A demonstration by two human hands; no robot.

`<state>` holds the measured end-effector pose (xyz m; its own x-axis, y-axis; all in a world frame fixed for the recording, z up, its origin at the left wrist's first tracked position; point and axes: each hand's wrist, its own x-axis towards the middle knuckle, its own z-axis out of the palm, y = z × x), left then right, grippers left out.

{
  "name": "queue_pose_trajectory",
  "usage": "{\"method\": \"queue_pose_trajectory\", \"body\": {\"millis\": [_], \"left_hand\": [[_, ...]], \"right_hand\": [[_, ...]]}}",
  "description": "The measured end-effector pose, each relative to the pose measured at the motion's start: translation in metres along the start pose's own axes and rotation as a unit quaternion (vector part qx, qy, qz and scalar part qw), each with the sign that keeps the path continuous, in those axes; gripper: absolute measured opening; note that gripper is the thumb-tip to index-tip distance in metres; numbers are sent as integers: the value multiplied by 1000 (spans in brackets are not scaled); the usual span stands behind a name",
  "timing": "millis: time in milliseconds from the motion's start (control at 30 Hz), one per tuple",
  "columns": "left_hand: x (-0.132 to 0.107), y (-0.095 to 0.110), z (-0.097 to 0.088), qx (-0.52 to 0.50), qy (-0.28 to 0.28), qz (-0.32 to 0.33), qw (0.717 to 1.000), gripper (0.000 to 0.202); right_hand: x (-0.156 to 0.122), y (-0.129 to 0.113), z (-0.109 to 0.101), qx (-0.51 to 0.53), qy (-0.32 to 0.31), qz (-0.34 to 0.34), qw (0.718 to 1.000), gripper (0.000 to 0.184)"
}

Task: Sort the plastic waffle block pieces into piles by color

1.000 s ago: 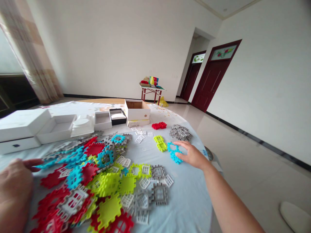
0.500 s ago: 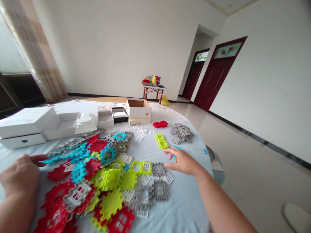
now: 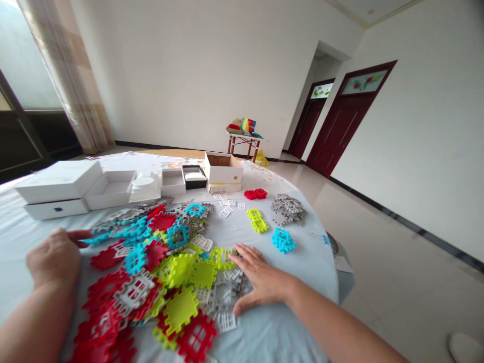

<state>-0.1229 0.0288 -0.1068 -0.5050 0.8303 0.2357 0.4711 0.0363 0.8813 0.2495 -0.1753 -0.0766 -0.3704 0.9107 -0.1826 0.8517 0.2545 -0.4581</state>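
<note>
Two hands are at the pieces. The left hand point(image 3: 55, 257) has its fingertips just beside a long blue piece point(image 3: 99, 239); whether they grip it, I cannot tell. Right of these fingers, red pieces point(image 3: 157, 254) and lime pieces point(image 3: 181, 308) overlap. Gray pieces point(image 3: 217, 292) lie partly under the right hand point(image 3: 260, 277), whose fingers are spread wide, with a white window point(image 3: 227, 321) near its thumb. Beyond these fingers, to the right, is a blue stack point(image 3: 283, 241). To lift one piece well, I think one should pinch its outer edge gently, because neighbouring teeth could catch.
</note>
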Motion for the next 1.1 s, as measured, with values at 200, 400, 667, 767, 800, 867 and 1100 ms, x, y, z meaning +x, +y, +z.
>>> {"method": "queue_pose_trajectory", "body": {"millis": [200,400,667,767,800,867,1100], "left_hand": [[9,-9,4,-39,11,-18,999,50],[10,-10,3,-36,6,-15,999,51],[6,-7,3,-41,6,-18,999,51],[5,-5,3,-41,7,-19,999,51],[5,-4,3,-40,10,-18,999,50],[4,-3,2,-40,13,-16,999,50],[2,-1,1,-36,11,-9,999,51]], "right_hand": [[42,1,3,-12,59,-24,998,107],[87,-6,5,6,86,-37,996,113],[82,-20,11,-28,156,-83,984,94],[80,-20,16,-45,215,-92,971,82],[81,-18,17,-47,240,-84,966,77],[84,-11,18,-48,278,-60,958,66],[88,19,11,-31,344,-13,938,36]]}}
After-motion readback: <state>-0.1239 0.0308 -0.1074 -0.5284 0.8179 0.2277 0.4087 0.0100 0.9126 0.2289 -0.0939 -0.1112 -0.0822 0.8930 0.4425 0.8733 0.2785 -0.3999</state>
